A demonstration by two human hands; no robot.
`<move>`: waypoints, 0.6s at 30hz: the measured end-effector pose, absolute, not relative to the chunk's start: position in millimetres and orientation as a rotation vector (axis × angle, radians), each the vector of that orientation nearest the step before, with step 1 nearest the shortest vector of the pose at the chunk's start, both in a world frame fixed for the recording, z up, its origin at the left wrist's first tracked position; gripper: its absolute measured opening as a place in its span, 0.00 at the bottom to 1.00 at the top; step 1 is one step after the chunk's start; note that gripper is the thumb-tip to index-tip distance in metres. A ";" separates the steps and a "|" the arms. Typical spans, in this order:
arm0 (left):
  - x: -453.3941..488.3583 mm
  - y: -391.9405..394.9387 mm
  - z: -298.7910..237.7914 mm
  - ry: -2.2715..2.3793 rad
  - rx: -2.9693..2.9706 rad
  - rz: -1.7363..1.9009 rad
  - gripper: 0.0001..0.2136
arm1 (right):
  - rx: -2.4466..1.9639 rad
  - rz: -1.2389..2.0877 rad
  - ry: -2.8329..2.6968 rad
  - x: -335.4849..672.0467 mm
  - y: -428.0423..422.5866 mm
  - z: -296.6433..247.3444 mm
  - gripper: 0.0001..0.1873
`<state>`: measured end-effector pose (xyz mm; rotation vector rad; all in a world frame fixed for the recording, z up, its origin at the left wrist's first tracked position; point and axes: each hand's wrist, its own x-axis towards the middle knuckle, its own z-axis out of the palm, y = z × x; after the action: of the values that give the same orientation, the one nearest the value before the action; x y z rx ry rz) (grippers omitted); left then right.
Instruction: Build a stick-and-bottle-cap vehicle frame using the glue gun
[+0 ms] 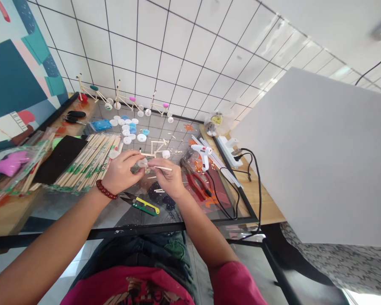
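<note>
My left hand (122, 171) and my right hand (168, 178) meet over the glass table (114, 220). The left fingers pinch a small white bottle cap (142, 162). A thin wooden stick (163, 168), pinched by my right fingers, points its end at the cap. A red bead bracelet (106, 190) sits on my left wrist. Just behind the hands lies a partly built stick frame (154, 149) with a white cap on it.
Bundles of packaged chopsticks (89, 163) lie left. White and blue caps (128, 127) and three finished stick bicycles (123, 101) stand at the back. A glue gun (203, 154), red pliers (195, 184), yellow-green snips (142, 204) and black cords (228, 186) lie nearby.
</note>
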<state>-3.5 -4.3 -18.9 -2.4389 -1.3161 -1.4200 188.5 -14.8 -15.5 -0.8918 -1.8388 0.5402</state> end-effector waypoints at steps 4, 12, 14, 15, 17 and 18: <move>-1.6 -5.7 -17.7 -1.231 -2.464 -1.400 0.10 | -0.971 0.547 -1.740 187.4 -15.4 -19.2 0.09; 2.7 -8.7 -11.0 -1.341 -2.379 -1.545 0.12 | -1.001 0.992 -1.393 185.3 -9.4 -20.2 0.14; 2.8 -9.2 -8.1 -1.355 -2.372 -1.595 0.13 | -0.965 1.024 -1.338 188.7 -8.3 -15.3 0.15; 2.4 -9.4 -6.5 -1.361 -2.367 -1.613 0.13 | -0.952 1.013 -1.321 191.3 -7.8 -12.5 0.15; 0.3 -9.0 -3.4 -1.378 -2.338 -1.632 0.14 | -0.932 0.968 -1.298 197.6 -6.4 -7.5 0.16; -1.6 -8.3 -2.1 -1.400 -2.314 -1.639 0.14 | -0.925 0.948 -1.288 200.7 -5.4 -5.8 0.16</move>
<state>-1.6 -8.3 -2.1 -2.3137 -1.3995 -1.6385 200.7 -5.4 -5.8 -0.9248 -1.2881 0.9476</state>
